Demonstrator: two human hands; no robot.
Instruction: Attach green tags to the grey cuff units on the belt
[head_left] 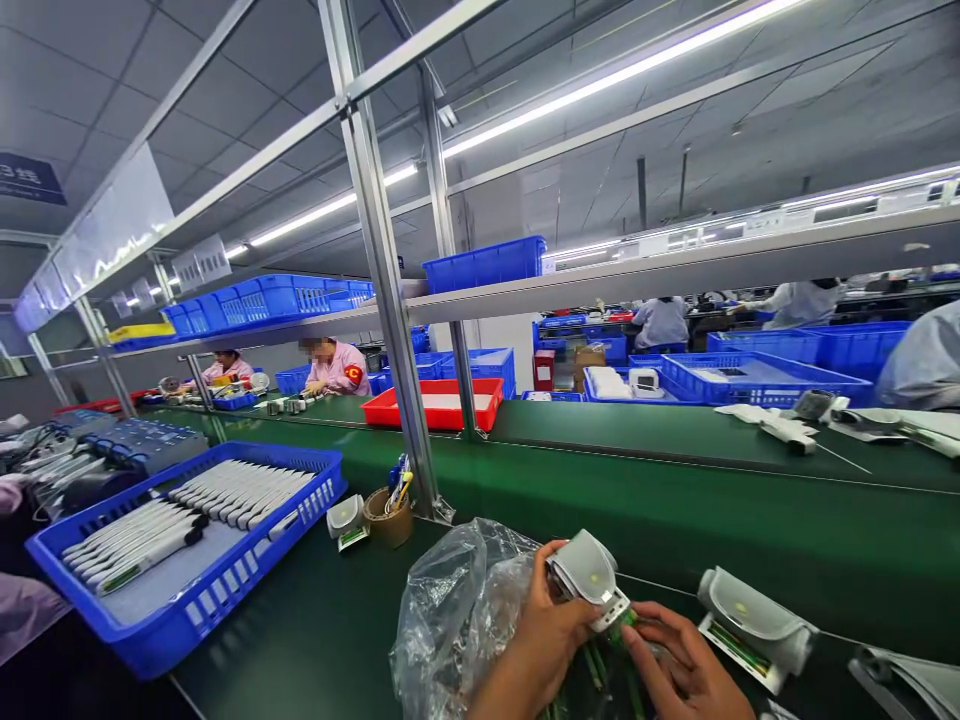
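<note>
Head view: white housing [589,572] in left hand [536,640], right hand [686,665] just below

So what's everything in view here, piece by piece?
blue plastic crate: one, blue, left of the hands
long white devices: many, white, in that crate
clear plastic bag: one, clear, beside the hands
round pen cup: one, tan, beyond the bag
green conveyor belt: one, green, across the middle
red tray: one, red, beyond the belt
co-workers in pink: two, pink, far left
second white housing: one, white, right of the hands
white plastic housing: one, white, in the hands
left hand: one, gripping the housing
right hand: one, beside it
</note>
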